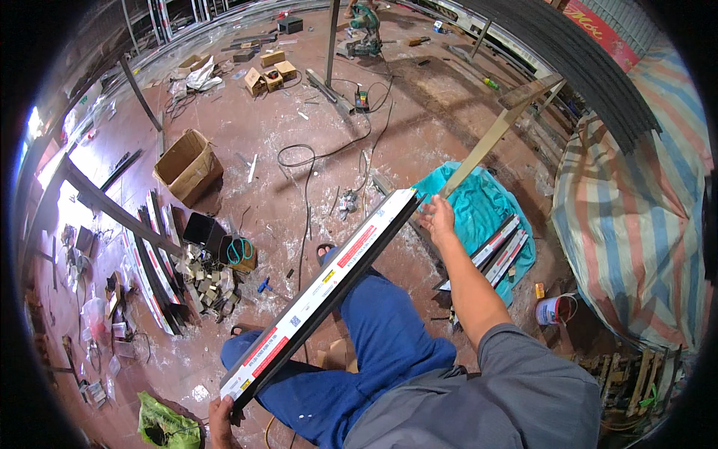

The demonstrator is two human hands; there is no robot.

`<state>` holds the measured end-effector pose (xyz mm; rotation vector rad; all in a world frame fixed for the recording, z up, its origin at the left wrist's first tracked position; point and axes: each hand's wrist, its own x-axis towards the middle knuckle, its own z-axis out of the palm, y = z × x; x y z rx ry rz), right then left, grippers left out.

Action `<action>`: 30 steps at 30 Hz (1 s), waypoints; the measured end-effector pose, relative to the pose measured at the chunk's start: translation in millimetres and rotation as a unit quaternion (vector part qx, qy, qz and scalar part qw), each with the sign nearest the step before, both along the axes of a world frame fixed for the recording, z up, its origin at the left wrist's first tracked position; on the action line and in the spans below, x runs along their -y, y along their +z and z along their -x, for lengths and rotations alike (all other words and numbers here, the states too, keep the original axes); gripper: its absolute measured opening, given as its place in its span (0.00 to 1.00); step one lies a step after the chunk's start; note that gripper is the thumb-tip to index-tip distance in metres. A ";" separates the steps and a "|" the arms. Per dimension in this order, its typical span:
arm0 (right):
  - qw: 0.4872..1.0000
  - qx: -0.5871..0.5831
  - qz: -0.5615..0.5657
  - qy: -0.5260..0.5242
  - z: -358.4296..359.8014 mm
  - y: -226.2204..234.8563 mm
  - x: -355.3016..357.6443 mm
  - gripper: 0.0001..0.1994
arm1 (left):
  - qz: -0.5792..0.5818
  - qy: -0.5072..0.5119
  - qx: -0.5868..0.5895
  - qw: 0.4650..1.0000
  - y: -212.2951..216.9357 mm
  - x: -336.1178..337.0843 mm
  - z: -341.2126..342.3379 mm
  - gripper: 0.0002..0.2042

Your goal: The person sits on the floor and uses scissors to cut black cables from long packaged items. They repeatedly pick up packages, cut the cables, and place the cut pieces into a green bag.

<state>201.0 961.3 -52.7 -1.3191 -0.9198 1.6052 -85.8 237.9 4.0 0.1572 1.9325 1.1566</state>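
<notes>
A long aluminium profile [307, 299] lies slantwise over my legs, dark along its side and covered on top with white film printed in red and yellow. My left hand [221, 420] grips its near lower end, the fingers partly out of sight. At the far upper end is my right hand [437, 218], fingers apart and close beside the profile's tip; whether they touch it is hard to make out. Beyond that hand, a teal cloth [449, 183] is spread on the floor, with shorter film-covered profiles [502, 251] on it.
A metal post [482, 150] rises just past my right hand. To the left are profile pieces [153, 273], small metal offcuts [213, 288], an open cardboard box [187, 168] and blue-handled scissors [240, 251]. A cable [308, 202] crosses the floor ahead. A paint bucket [550, 310] stands right, near a striped tarp [621, 239].
</notes>
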 end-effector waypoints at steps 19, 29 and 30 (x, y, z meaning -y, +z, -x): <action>0.991 -0.020 -0.043 0.123 -7.4 -6.0 -33.1 0.06 | -0.026 0.043 -0.001 0.999 1.7 -6.0 -1.0 0.26; 0.975 0.046 -0.063 0.206 -19.1 17.4 -35.0 0.07 | -0.018 0.059 -0.007 0.998 1.9 -8.3 -4.7 0.27; 0.974 0.042 -0.063 0.213 -19.4 19.1 -33.5 0.07 | -0.015 0.069 -0.007 0.998 1.6 -8.4 -4.9 0.27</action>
